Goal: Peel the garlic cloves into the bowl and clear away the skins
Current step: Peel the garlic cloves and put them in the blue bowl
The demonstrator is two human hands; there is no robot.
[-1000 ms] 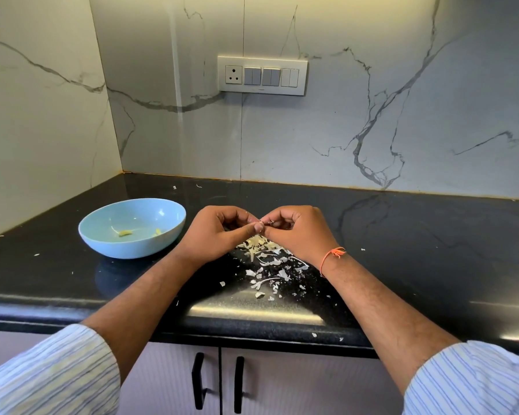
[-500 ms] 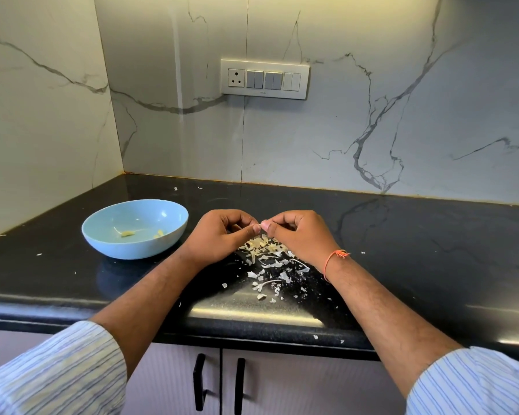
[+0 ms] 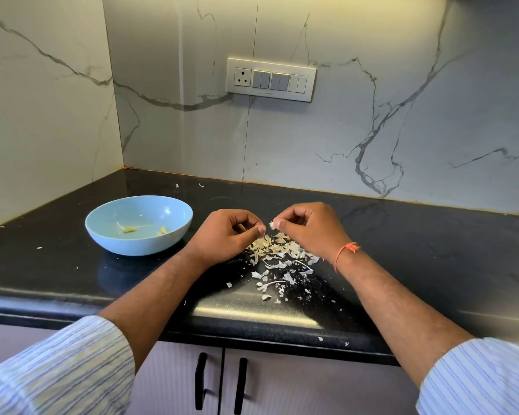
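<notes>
A light blue bowl (image 3: 102, 235) sits on the black counter to the left, with two peeled garlic pieces (image 3: 130, 229) inside. My left hand (image 3: 228, 235) has its fingers curled round a garlic clove that is almost wholly hidden in the grip. Just to its right, my right hand (image 3: 309, 229) pinches a small white flake of skin (image 3: 272, 224) between thumb and fingertips. A narrow gap separates the two hands. Below them lies a loose pile of garlic skins (image 3: 277, 251), scattering toward the counter's front edge.
The black counter (image 3: 432, 265) meets marble walls at the back and left. A switch panel (image 3: 271, 79) is on the back wall. Stray skin flakes (image 3: 320, 338) lie on the front edge, and cabinet doors with black handles (image 3: 201, 380) are below.
My hands were pinched together at the fingertips; now they have drawn slightly apart, with the right hand pulling a flake of skin away from the clove.
</notes>
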